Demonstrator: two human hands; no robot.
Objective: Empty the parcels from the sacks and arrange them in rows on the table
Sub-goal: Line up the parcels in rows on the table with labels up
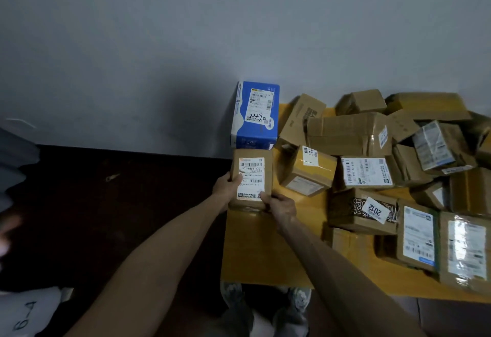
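Yellow table [265, 251], left corner. We grip the brown parcel [252, 180], left hand [225, 188] and right hand [281, 206] curled round its edges. Best set it square against the blue box [255, 113].

The parcel [252, 180] before me is plain brown cardboard under a white label printed with black barcodes. Behind it, the blue box [254, 116] has a white wavy band and a white label with black handwritten digits. The table [265, 251] is yellow and the heaped parcels [350, 135] brown, with one carton [356, 208] banded in black-and-white lettering. The sack [29, 310] is white with black marker strokes, and my shoes [300, 297] are mottled grey.
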